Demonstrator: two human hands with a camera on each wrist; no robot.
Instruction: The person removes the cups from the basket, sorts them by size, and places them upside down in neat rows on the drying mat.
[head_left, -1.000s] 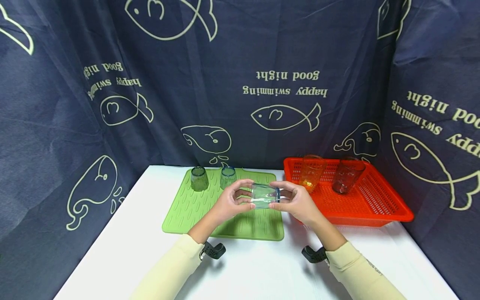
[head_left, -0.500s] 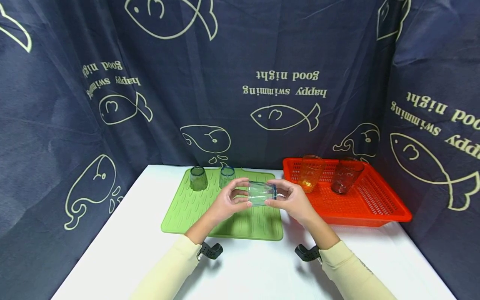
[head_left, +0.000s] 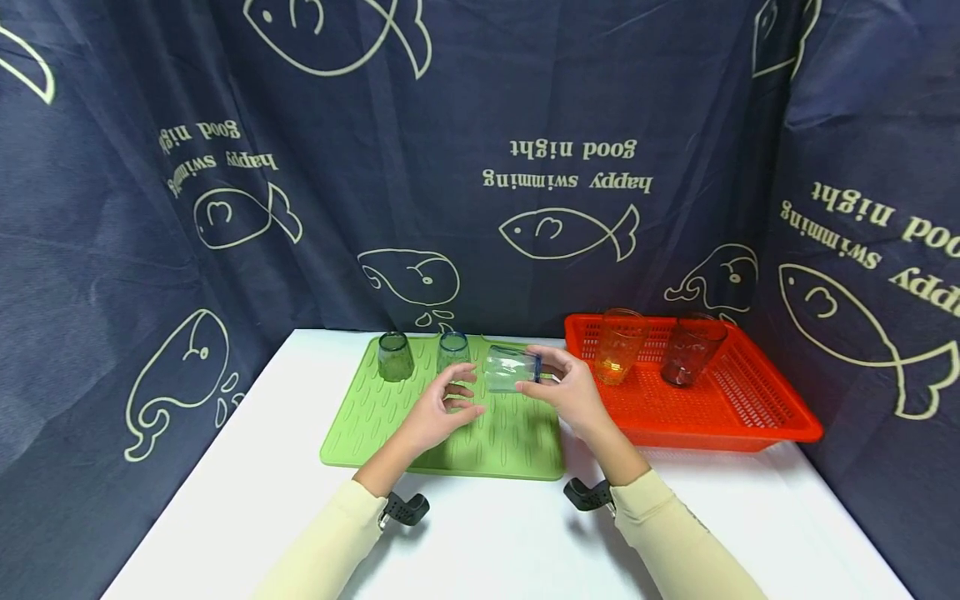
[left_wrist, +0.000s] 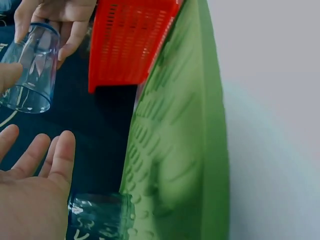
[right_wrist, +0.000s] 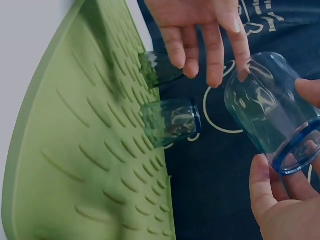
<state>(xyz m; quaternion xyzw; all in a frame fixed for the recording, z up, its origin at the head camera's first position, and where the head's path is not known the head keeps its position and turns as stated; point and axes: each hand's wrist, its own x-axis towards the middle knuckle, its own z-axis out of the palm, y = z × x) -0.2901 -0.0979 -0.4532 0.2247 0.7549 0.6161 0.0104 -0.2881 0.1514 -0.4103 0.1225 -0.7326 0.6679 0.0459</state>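
The right hand [head_left: 573,393] pinches a clear glass [head_left: 504,371] by its blue-ringed end, holding it sideways above the green mat [head_left: 367,429]. Near the glass's other end, the left hand [head_left: 437,414] holds nothing, its grip parted widely. Two glasses [head_left: 395,360] stand behind.

Your right hand [head_left: 568,387] holds a glass [head_left: 507,370] sideways over a green mat [head_left: 367,433]; your left hand [head_left: 435,413] hovers near it, apart.

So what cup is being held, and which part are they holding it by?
The right hand holds a clear glass near its blue-ringed end; the left hand holds nothing.
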